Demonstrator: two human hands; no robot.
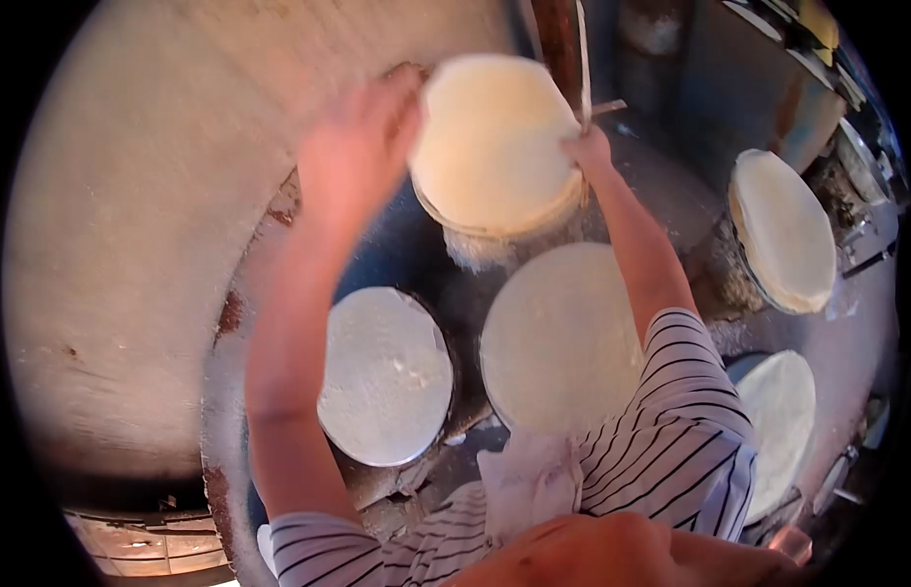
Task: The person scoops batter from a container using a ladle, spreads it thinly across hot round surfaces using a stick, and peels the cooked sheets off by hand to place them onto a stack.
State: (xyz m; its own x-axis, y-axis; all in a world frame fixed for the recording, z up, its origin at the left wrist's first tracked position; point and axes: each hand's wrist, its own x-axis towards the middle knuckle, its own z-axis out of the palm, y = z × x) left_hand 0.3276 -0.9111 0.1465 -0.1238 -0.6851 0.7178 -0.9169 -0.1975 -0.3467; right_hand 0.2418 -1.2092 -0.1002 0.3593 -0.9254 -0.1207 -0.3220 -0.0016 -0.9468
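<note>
From where I stood, the pale round stack (495, 145) sat ahead of the person, between the two hands. The left hand (363, 132) was at its left edge, too blurred for me to tell whether the fingers gripped or stood apart. The right hand (590, 152) was at the opposite rim, fingers bent, beside a thin stick (584, 68); I could not tell which of the two it held. Handling sheets like these well, I judged, called for a light touch at the rim, both sides kept level and the fingers spread, since a pinch or a one-sided tug could tear or fold the top layer.

The stack looked cream and smooth on top, its lower edge layered and slightly ragged. Nearer the body, the left disc (387, 377) was whiter and faintly lumpy, while the middle disc (563, 338) was greyer and flatter. Off to the right stood another layered stack (783, 232), oval from my angle. A broad, scuffed beige surface (133, 245) curved away on the left.
</note>
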